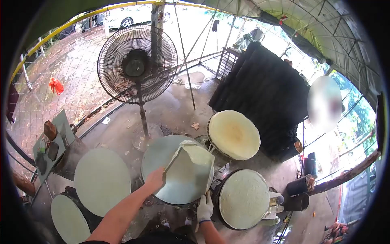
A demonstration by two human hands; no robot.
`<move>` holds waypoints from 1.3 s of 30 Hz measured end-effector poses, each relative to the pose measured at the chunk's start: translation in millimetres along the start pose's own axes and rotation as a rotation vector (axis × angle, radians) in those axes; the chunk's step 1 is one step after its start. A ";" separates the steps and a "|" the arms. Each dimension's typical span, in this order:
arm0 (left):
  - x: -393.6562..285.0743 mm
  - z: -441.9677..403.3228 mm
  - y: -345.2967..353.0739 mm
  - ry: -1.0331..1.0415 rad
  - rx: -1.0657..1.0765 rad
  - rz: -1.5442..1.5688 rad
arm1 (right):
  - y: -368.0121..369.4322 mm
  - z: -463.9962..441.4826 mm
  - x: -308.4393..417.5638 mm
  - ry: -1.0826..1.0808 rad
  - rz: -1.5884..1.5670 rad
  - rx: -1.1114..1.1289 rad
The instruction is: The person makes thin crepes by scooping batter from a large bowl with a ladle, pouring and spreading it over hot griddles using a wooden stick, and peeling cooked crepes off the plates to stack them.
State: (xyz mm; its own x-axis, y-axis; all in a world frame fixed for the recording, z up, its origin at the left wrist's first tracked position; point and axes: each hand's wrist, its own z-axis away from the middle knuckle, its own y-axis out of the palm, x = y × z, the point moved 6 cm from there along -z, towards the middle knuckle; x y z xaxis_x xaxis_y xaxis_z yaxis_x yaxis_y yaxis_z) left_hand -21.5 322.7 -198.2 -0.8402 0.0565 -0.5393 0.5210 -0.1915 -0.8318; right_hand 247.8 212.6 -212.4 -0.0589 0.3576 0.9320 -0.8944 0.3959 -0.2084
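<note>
Now, pale sheet (198, 153) on griddle (178, 189), long axis far-L to near-R, L hand (155, 179) closed, R hand (205, 209) grip unclear

Reaching across a round grey-green plate (157, 153) with the bare left hand (156, 179), close against the lower end of a pale thin sheet (198, 153), folded along its far side. Reaching to the near right rim with the white-gloved right hand (205, 210), exact grip too small to tell. Flanked on the left by two pale discs (102, 181), on the right by a pale-topped round pan (244, 199) beside clear bottles (276, 205). Backed by a standing fan (135, 63) and a black pile (264, 85).
</note>
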 end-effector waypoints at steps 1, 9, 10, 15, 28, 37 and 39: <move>-0.2 0.6 -3.1 -0.012 0.008 0.005 | 6.4 6.3 -10.7 -0.014 0.063 -0.024; 18.2 1.0 -6.8 0.030 -0.057 -0.120 | 33.2 -24.3 20.1 0.034 -0.023 0.071; 19.2 1.2 -17.1 0.000 -0.064 -0.098 | 33.0 -21.6 13.7 0.004 0.027 0.041; 24.0 26.2 -48.3 -0.066 -0.055 -0.165 | 67.1 -7.6 51.9 0.229 0.012 0.184; 64.0 67.1 -69.5 -0.005 -0.238 -0.064 | 64.4 -60.0 26.6 -0.043 0.113 0.266; 80.3 103.8 -71.7 -0.091 -0.260 -0.158 | 82.6 -39.0 76.6 0.058 0.178 0.519; 82.4 121.9 -77.2 -0.068 -0.325 -0.237 | 54.3 -64.2 51.6 -0.036 0.116 0.398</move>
State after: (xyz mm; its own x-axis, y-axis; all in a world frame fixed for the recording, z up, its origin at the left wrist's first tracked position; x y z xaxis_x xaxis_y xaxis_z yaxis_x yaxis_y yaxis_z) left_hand -149.3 222.7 -162.5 -0.9450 -0.0048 -0.3271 0.3233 0.1392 -0.9360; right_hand 224.7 306.9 -194.6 -0.1788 0.3481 0.9203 -0.9820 -0.0056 -0.1887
